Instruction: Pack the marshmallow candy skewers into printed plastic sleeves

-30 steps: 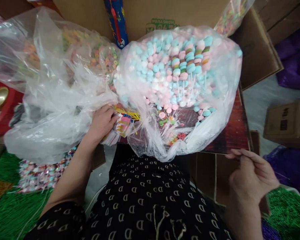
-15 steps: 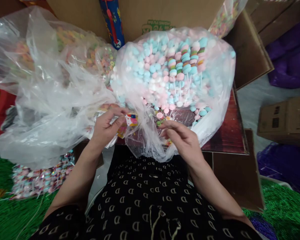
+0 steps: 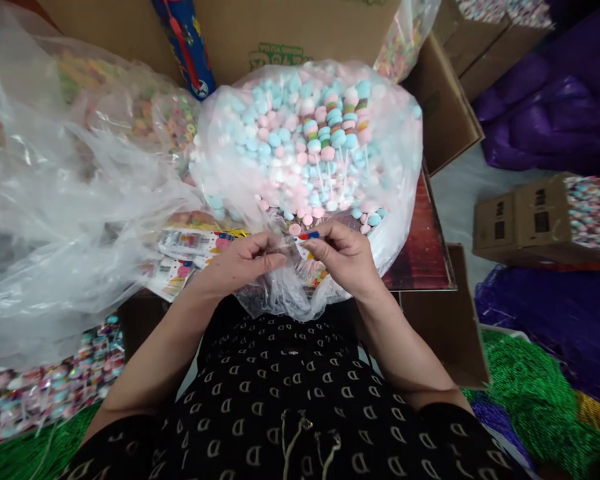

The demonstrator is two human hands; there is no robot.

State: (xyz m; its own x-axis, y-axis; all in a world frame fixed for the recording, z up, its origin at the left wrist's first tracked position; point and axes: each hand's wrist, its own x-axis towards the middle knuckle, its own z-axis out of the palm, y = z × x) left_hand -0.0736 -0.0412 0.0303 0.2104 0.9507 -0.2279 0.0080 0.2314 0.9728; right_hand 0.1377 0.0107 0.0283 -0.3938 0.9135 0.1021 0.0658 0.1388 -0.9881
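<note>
Both my hands meet over the front of a large clear bag (image 3: 405, 200) full of pink, blue and white candies. Between thumb and fingers my right hand (image 3: 347, 260) pinches a small printed plastic packet (image 3: 303, 245) with a blue and red top edge. My left hand (image 3: 247, 263) is closed at the packet's left side; its exact grip is partly hidden. Several candy skewers (image 3: 337, 127) with white sticks lie on the loose candies. To the left of my left hand, more flat printed packets (image 3: 195, 243) lie in a pile.
A clear bag of ring-shaped candies (image 3: 165, 120) stands at the left, its loose plastic (image 3: 80, 247) spreading forward. A blue cylinder (image 3: 185, 47) leans against a cardboard box (image 3: 300, 27). Finished skewers (image 3: 65, 380) lie low left. Boxes (image 3: 540, 213) and green shred (image 3: 525, 367) are at the right.
My left hand has brought the small packet rightward from the pile side. My right hand has closed on its printed edge. The view has shifted to the right.
</note>
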